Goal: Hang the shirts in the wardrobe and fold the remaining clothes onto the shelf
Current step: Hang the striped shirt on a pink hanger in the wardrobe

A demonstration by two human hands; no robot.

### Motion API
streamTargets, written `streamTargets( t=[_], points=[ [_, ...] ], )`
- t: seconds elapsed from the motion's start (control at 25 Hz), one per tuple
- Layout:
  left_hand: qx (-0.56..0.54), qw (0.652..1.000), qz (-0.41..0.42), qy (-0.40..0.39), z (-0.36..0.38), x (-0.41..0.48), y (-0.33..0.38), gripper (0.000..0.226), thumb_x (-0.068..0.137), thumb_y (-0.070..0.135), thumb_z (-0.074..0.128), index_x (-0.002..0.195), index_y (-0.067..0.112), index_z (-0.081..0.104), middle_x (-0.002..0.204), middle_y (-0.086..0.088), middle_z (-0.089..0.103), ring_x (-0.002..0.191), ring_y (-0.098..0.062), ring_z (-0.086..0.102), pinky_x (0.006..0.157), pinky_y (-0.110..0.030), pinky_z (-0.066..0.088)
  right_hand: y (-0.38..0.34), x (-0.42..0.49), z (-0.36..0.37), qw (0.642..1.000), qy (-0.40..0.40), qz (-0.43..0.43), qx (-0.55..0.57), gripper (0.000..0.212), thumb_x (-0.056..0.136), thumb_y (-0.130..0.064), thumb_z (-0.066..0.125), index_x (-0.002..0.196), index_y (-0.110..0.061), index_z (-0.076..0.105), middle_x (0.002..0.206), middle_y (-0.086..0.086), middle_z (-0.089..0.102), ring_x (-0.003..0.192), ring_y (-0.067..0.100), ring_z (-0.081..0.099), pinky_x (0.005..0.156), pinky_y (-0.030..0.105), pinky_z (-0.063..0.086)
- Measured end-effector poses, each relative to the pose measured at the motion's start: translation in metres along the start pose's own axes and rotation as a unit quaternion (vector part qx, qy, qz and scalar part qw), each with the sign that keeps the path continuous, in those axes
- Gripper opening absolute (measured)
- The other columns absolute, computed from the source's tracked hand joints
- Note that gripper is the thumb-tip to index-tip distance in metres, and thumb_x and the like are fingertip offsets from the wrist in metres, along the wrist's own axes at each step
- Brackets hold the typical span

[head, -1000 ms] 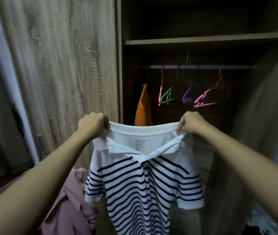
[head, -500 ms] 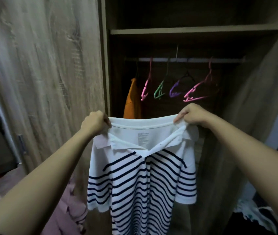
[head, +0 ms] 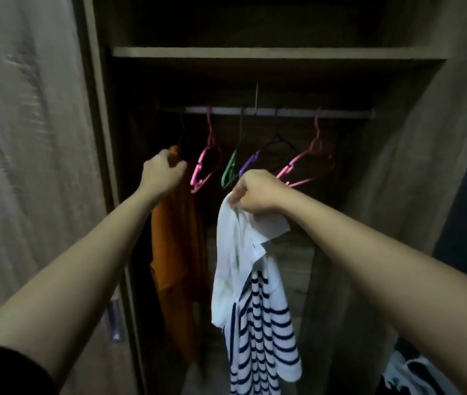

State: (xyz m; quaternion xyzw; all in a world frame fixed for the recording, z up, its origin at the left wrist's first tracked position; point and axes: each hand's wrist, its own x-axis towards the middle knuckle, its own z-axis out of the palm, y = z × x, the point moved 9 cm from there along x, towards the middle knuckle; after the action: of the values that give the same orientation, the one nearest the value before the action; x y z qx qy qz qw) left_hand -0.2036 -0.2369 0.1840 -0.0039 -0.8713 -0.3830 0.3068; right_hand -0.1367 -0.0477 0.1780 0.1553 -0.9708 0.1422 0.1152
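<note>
My right hand grips the collar of a white polo shirt with navy stripes, which hangs bunched from that hand in front of the open wardrobe. My left hand is inside the wardrobe at the top of an orange shirt that hangs from the rail. Its fingers are curled there, and a grip cannot be made out. Bare hangers hang just right of it: pink, green, purple, black and another pink.
A wooden shelf runs above the rail. The left wardrobe door, with a metal handle, stands close on my left. Loose clothes lie at the bottom right. The wardrobe interior is dark.
My left hand has let go of the striped shirt's collar and reached up into the wardrobe to the orange shirt. The striped shirt now hangs from my right hand alone. The view moved closer.
</note>
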Motion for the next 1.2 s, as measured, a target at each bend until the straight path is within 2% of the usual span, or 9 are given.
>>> streamTargets(
  t=[0.12, 0.2, 0.28, 0.4, 0.48, 0.6, 0.72, 0.96, 1.2],
  points=[
    [-0.039, 0.994, -0.060, -0.086, 0.043, 0.050, -0.003, 0.066, 0.088, 0.047, 0.053, 0.138, 0.007, 0.041, 0.136, -0.019, 0.050, 0.122, -0.034, 0.050, 0.102, -0.038, 0.043, 0.020, 0.010, 0.001, 1.000, 0.003, -0.001, -0.018, 0.027, 0.082, -0.015, 0.057, 0.104, -0.017, 0.073, 0.115, 0.010, 0.067, 0.108, 0.027, 0.061, 0.093, 0.037, 0.050],
    [-0.055, 0.981, -0.103, -0.154, 0.077, 0.068, -0.009, 0.081, 0.079, 0.059, 0.055, 0.137, 0.003, 0.039, 0.132, -0.021, 0.053, 0.116, -0.036, 0.054, 0.100, -0.045, 0.046, 0.035, 0.014, -0.002, 1.000, 0.009, 0.000, -0.023, 0.028, 0.079, -0.015, 0.058, 0.101, -0.019, 0.074, 0.112, 0.008, 0.069, 0.108, 0.027, 0.062, 0.093, 0.037, 0.050],
    [-0.021, 0.979, -0.112, -0.167, 0.094, 0.071, -0.008, 0.068, 0.087, 0.044, 0.059, 0.133, -0.003, 0.039, 0.124, -0.024, 0.055, 0.110, -0.040, 0.057, 0.091, -0.050, 0.050, 0.044, 0.017, -0.004, 1.000, 0.007, -0.004, -0.021, 0.029, 0.078, -0.012, 0.056, 0.100, -0.019, 0.075, 0.110, 0.007, 0.070, 0.107, 0.025, 0.062, 0.093, 0.037, 0.050],
    [0.054, 0.989, -0.086, -0.105, 0.107, 0.079, 0.005, 0.033, 0.092, 0.015, 0.054, 0.116, -0.009, 0.053, 0.108, -0.025, 0.060, 0.104, -0.043, 0.059, 0.080, -0.048, 0.049, 0.060, 0.018, -0.006, 1.000, 0.003, -0.006, -0.012, 0.030, 0.079, -0.010, 0.056, 0.101, -0.018, 0.074, 0.110, 0.005, 0.071, 0.109, 0.023, 0.061, 0.095, 0.036, 0.049],
    [0.076, 0.993, -0.071, -0.048, 0.105, 0.083, 0.016, 0.030, 0.093, 0.010, 0.046, 0.114, -0.009, 0.055, 0.116, -0.029, 0.058, 0.108, -0.044, 0.056, 0.086, -0.046, 0.047, 0.069, 0.016, -0.008, 1.000, 0.004, -0.004, -0.012, 0.032, 0.078, -0.008, 0.057, 0.102, -0.020, 0.074, 0.111, 0.004, 0.070, 0.110, 0.023, 0.061, 0.096, 0.035, 0.048],
    [0.051, 0.997, -0.059, -0.017, 0.096, 0.084, 0.024, 0.034, 0.089, 0.007, 0.039, 0.119, -0.002, 0.051, 0.120, -0.027, 0.055, 0.108, -0.045, 0.055, 0.089, -0.046, 0.047, 0.074, 0.013, -0.006, 1.000, 0.000, -0.004, -0.008, 0.036, 0.079, -0.006, 0.056, 0.107, -0.020, 0.072, 0.116, 0.003, 0.068, 0.114, 0.022, 0.059, 0.100, 0.035, 0.045],
    [0.046, 0.998, -0.033, 0.007, 0.075, 0.065, 0.025, 0.035, 0.089, 0.011, 0.037, 0.120, 0.003, 0.049, 0.117, -0.025, 0.057, 0.102, -0.044, 0.057, 0.083, -0.044, 0.048, 0.072, 0.007, 0.001, 1.000, -0.001, -0.004, 0.016, 0.034, 0.082, -0.008, 0.055, 0.109, -0.019, 0.071, 0.119, 0.002, 0.067, 0.116, 0.021, 0.057, 0.101, 0.036, 0.044],
    [0.162, 0.985, -0.059, 0.025, 0.026, -0.030, -0.033, 0.042, 0.095, 0.042, 0.038, 0.113, 0.005, 0.051, 0.115, -0.027, 0.058, 0.107, -0.048, 0.055, 0.087, -0.047, 0.044, 0.048, -0.001, 0.033, 0.999, -0.033, -0.001, 0.027, 0.034, 0.084, -0.007, 0.053, 0.111, -0.018, 0.070, 0.123, 0.002, 0.064, 0.117, 0.021, 0.056, 0.101, 0.035, 0.044],
    [0.202, 0.978, -0.053, 0.022, -0.037, -0.123, -0.122, 0.038, 0.097, 0.044, 0.035, 0.096, 0.011, 0.053, 0.097, -0.024, 0.064, 0.092, -0.046, 0.059, 0.074, -0.045, 0.046, 0.039, 0.000, 0.088, 0.997, -0.055, 0.043, -0.027, 0.040, 0.086, -0.005, 0.049, 0.121, -0.018, 0.063, 0.129, 0.011, 0.058, 0.119, 0.030, 0.054, 0.096, 0.037, 0.047]
  ],
)
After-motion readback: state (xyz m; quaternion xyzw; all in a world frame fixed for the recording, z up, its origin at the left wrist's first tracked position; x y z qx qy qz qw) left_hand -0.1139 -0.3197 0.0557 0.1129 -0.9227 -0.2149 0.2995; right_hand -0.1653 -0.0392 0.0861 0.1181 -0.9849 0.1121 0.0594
